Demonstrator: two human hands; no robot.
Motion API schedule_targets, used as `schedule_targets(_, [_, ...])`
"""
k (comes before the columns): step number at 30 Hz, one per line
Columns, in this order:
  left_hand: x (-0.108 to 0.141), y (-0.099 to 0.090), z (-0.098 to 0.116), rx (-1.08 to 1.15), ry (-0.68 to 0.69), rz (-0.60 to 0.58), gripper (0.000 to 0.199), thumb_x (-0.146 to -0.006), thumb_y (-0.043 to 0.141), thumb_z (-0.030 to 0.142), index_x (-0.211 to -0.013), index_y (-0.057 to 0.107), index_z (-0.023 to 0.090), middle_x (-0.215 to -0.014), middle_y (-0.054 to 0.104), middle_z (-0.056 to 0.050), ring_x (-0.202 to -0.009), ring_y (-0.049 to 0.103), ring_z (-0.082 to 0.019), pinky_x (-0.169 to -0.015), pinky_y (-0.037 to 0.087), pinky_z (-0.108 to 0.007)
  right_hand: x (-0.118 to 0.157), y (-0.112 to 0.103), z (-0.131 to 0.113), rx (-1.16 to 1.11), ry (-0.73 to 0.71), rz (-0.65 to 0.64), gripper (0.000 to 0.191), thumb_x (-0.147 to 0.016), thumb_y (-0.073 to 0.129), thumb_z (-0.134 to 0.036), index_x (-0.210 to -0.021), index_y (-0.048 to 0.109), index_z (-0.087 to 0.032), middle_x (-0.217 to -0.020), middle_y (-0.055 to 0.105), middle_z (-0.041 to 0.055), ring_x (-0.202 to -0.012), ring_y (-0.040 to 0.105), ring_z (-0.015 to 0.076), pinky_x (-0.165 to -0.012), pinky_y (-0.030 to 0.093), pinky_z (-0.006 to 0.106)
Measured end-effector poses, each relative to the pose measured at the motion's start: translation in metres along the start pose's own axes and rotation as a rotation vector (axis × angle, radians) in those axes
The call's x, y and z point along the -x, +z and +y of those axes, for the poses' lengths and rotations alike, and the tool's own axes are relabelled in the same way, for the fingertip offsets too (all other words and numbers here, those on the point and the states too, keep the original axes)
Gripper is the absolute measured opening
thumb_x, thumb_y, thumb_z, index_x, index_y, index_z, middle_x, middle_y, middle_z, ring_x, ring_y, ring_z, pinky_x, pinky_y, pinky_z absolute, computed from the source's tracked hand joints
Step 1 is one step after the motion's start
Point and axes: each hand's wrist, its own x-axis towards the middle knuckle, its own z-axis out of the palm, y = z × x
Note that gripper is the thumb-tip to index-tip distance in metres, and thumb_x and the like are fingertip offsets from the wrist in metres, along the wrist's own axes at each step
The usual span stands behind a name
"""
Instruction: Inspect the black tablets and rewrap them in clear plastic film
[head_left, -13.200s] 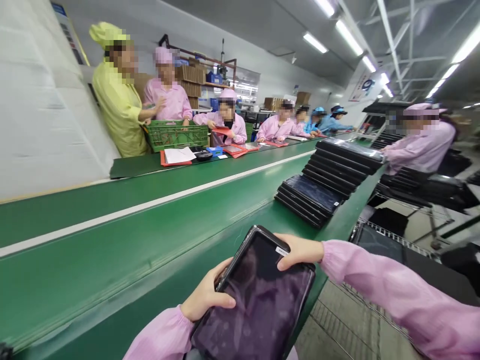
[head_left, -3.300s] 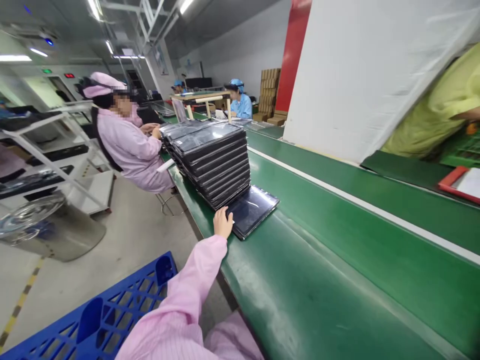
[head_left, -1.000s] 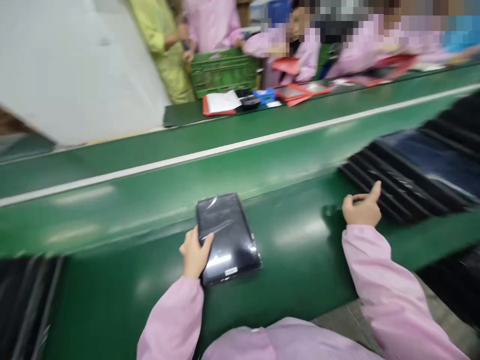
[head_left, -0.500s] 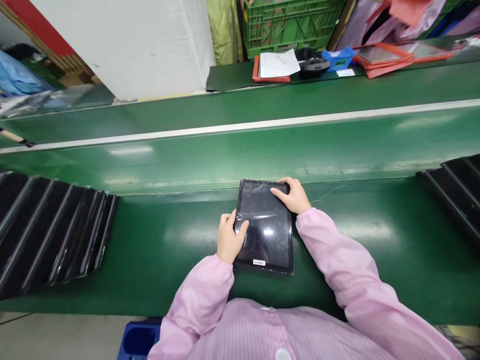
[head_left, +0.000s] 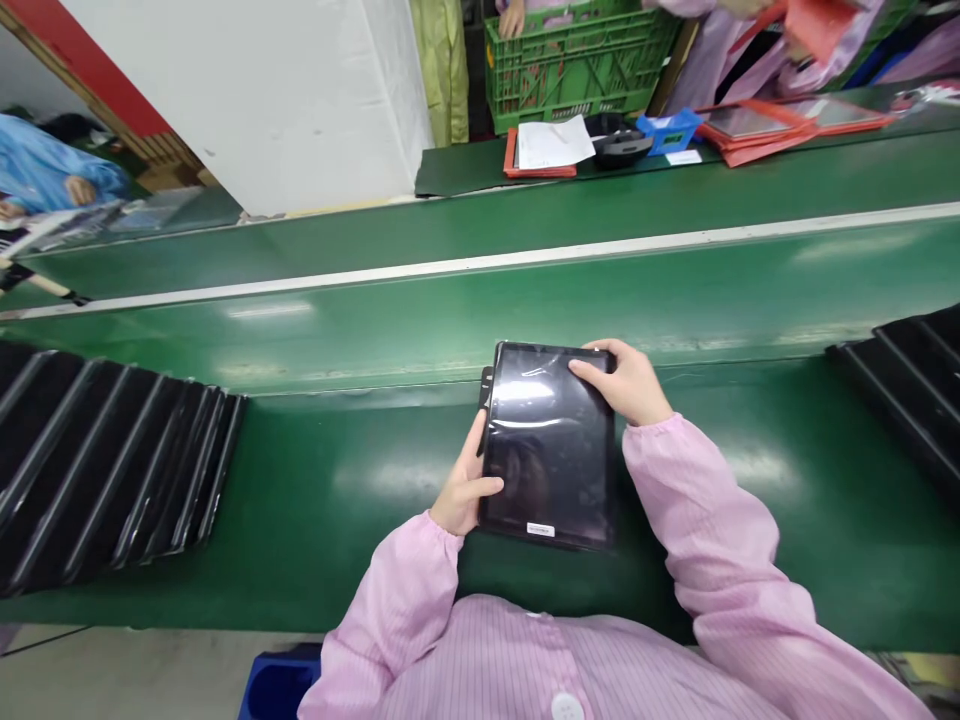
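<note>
Near the middle of the green bench, a black tablet faces up, its glossy screen catching light and a small white label at its near edge. My left hand grips its left edge, thumb on the front and fingers reaching underneath. At the far right corner my right hand holds it, thumb on the screen and the other fingers behind the edge. From behind the upper left edge juts a dark piece with white marks; the rest of it is hidden.
Black flat panels lie overlapping in a row at the left, with more at the right. Beyond the bench are a green crate with a co-worker's hand on its rim, red-framed tablets and a blue holder.
The tablet has moved right and appears larger, with both hands on it. A dark piece now shows behind its left edge. Co-workers' hands have come into view at the back.
</note>
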Motion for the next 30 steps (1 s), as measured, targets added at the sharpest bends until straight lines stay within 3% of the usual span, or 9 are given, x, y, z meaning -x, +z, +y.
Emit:
schedule_targets(5, [0.007,0.003,-0.013,0.165,-0.277,-0.178,0.089,-0.051,0.086,0.016,-0.133,0.055,0.026,-0.128,0.066,-0.009,-0.114,0.065,-0.034,-0.093,0.053,-0.046,0.002,-0.014,-0.023,-0.044,-0.050,0.208,0.025,-0.076,0.072,-0.040,-0.089,0.075,-0.019,-0.090,0.076,0.0077,-0.086,0.070,0.0259,-0.083,0.055,0.041])
schedule_targets(9, [0.014,0.001,-0.020,-0.027,-0.155,-0.161,0.082,-0.057,0.088,0.016,-0.132,0.055,0.025,-0.127,0.066,-0.008,-0.118,0.062,-0.032,-0.103,0.046,-0.050,0.005,-0.017,-0.028,-0.093,-0.144,0.301,0.022,-0.084,0.068,-0.037,-0.093,0.078,-0.020,-0.095,0.078,0.0074,-0.091,0.072,0.0257,-0.088,0.056,0.041])
schedule_targets(11, [0.017,-0.001,-0.020,-0.084,-0.050,-0.127,0.082,-0.057,0.088,0.017,-0.132,0.056,0.023,-0.131,0.065,-0.009,-0.125,0.057,-0.031,-0.110,0.039,-0.047,0.004,-0.017,-0.025,-0.114,-0.171,0.287,0.018,-0.083,0.071,-0.035,-0.090,0.079,-0.021,-0.093,0.079,0.0067,-0.090,0.073,0.0267,-0.088,0.057,0.043])
schedule_targets(15, [0.022,-0.003,-0.014,-0.080,-0.041,-0.156,0.085,-0.059,0.086,0.016,-0.137,0.053,0.023,-0.131,0.064,-0.009,-0.123,0.057,-0.031,-0.108,0.041,-0.046,0.005,-0.022,-0.022,-0.024,-0.315,0.253,0.008,-0.081,0.075,-0.032,-0.081,0.080,-0.025,-0.102,0.078,0.0062,-0.105,0.069,0.0304,-0.101,0.050,0.053])
schedule_targets(18, [0.026,-0.004,-0.009,-0.102,-0.006,-0.164,0.081,-0.063,0.083,0.016,-0.137,0.053,0.024,-0.126,0.065,-0.008,-0.119,0.059,-0.030,-0.103,0.044,-0.045,0.010,-0.039,-0.029,-0.080,-0.475,0.061,0.006,-0.084,0.075,-0.029,-0.081,0.078,-0.026,-0.104,0.078,0.0050,-0.108,0.069,0.0285,-0.107,0.046,0.055])
schedule_targets(20, [0.029,-0.004,-0.007,-0.124,0.032,-0.170,0.077,-0.066,0.082,0.016,-0.137,0.053,0.024,-0.122,0.066,-0.008,-0.114,0.061,-0.029,-0.100,0.047,-0.044,0.013,-0.056,-0.032,-0.254,-0.476,-0.165,0.008,-0.087,0.074,-0.028,-0.080,0.076,-0.026,-0.089,0.079,0.0036,-0.089,0.075,0.0244,-0.100,0.054,0.051])
schedule_targets(22, [0.032,-0.002,-0.006,-0.145,0.080,-0.190,0.075,-0.070,0.079,0.016,-0.139,0.051,0.023,-0.122,0.066,-0.009,-0.112,0.062,-0.028,-0.100,0.047,-0.045,0.015,-0.073,-0.030,-0.441,-0.446,-0.265,0.011,-0.085,0.076,-0.033,-0.077,0.074,-0.026,-0.067,0.074,0.0006,-0.064,0.073,0.0206,-0.082,0.062,0.045])
schedule_targets(26, [0.037,0.003,-0.004,-0.167,0.190,-0.251,0.079,-0.076,0.073,0.015,-0.147,0.042,0.025,-0.139,0.059,-0.010,-0.129,0.054,-0.031,-0.113,0.038,-0.049,0.014,-0.094,-0.015,-0.631,-0.399,-0.138,0.035,-0.073,0.083,-0.049,-0.057,0.061,-0.028,-0.034,0.045,-0.0051,-0.029,0.048,0.0159,-0.048,0.056,0.037])
schedule_targets(30, [0.039,0.004,-0.001,-0.229,0.199,-0.220,0.071,-0.080,0.069,0.014,-0.145,0.044,0.026,-0.146,0.054,-0.009,-0.136,0.049,-0.032,-0.118,0.033,-0.049,0.014,-0.099,-0.002,-0.649,-0.397,-0.158,0.039,-0.074,0.081,-0.044,-0.050,0.054,-0.030,-0.029,0.034,-0.0045,-0.024,0.037,0.0161,-0.043,0.046,0.038])
